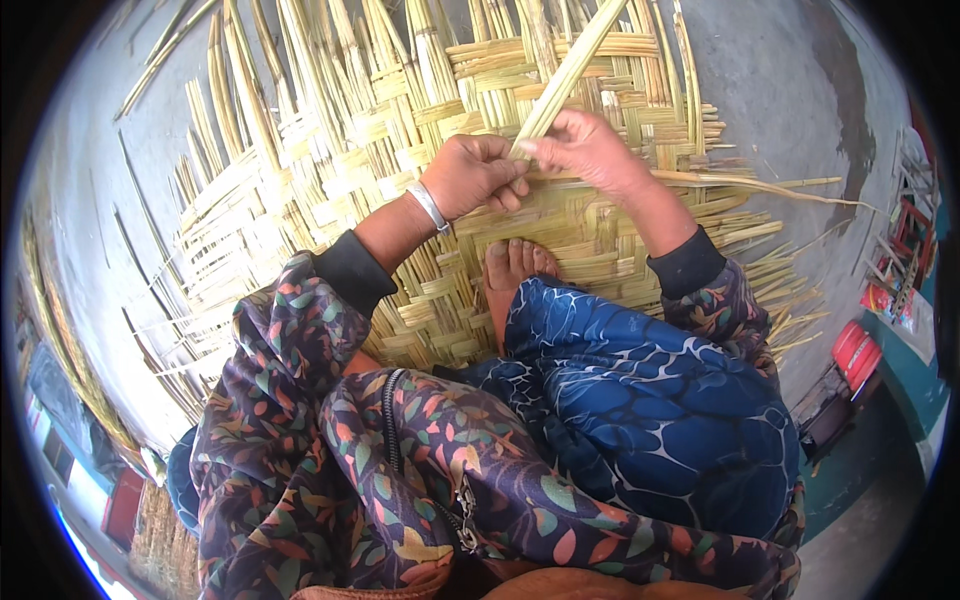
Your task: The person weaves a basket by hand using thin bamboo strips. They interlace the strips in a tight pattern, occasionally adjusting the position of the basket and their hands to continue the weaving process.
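Note:
A large mat (330, 205) of flat, pale yellow-green reed strips lies under my hands, woven over and under in bands. My left hand (472, 178), with a silver bangle at the wrist, is closed, its fingers curled at the lower end of a flat reed strip (572, 78). Thumb and fingers of my right hand (588, 152) pinch the same strip just above that end. From there the strip slants up and to the right across the weave. What lies inside the left fingers is partly hidden.
My bare foot (518, 262) rests on the mat. Loose reed ends stick out along its edges, and a long thin stalk (770, 184) reaches right over the grey floor (770, 90). Loose stalks (165, 55) lie at the far left. A red object (856, 355) stands at the right.

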### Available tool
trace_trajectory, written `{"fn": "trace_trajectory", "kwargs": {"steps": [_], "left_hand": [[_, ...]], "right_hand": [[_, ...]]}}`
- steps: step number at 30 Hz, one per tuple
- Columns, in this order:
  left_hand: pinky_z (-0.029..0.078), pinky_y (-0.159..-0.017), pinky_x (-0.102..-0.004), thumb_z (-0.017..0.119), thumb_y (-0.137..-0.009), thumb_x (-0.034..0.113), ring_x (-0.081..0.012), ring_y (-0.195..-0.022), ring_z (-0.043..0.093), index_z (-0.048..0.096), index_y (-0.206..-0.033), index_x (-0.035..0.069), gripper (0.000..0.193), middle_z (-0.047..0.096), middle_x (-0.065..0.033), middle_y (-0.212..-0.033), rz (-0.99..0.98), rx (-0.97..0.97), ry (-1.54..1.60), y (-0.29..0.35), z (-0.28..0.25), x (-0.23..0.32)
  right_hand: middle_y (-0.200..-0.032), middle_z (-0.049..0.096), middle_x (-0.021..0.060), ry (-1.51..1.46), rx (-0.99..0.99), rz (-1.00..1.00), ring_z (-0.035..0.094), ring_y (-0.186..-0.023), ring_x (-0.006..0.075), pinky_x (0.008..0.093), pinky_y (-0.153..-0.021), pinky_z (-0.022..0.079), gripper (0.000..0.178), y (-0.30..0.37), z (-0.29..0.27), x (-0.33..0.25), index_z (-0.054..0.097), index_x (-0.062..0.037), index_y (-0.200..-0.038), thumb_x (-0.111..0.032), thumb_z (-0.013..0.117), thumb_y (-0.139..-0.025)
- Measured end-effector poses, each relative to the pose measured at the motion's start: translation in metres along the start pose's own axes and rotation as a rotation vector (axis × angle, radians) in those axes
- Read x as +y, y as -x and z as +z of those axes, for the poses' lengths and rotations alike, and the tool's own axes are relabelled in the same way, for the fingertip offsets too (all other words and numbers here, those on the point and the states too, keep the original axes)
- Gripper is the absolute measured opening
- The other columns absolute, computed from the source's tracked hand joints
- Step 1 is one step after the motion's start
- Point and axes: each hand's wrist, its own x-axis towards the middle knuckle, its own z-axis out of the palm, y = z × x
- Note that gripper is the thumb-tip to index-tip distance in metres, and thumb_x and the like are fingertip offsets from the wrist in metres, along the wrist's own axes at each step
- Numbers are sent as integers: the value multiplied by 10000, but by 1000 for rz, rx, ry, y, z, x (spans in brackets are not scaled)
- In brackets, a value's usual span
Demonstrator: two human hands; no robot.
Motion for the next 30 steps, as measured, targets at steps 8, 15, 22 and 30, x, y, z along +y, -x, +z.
{"fn": "trace_trajectory", "kwargs": {"steps": [8,15,22,30], "left_hand": [[515,-524,-223,611,-899,147,-123,-590,649,643,-879,-25,176,662,-70,-718,117,96,-59,-25,23,22],[537,-710,-276,618,-860,184,-164,-744,684,614,-1123,-26,337,700,-130,-851,481,411,-702,-68,10,72],[516,-618,-397,651,-803,250,-293,-653,656,600,-890,-67,332,653,-150,-664,507,616,-790,-137,-8,116],[492,-461,-296,646,-826,112,-153,-509,610,650,-850,-41,155,643,-87,-649,229,355,-292,-156,-8,117]], "right_hand": [[-739,614,-3,-16,68,-36,556,-644,63,214,-590,476,192,3,-33,-5,642,-21,-939,-183,692,-851],[-733,599,-22,79,296,-147,560,-652,61,223,-626,488,240,-16,-98,-13,631,-49,-928,-264,698,-847],[-768,617,-14,105,188,-68,558,-668,57,221,-588,450,230,-33,-93,-17,634,-56,-939,-260,692,-850],[-817,643,-11,141,59,-22,598,-719,61,204,-620,467,241,-36,-96,-25,617,-86,-988,-296,661,-878]]}}
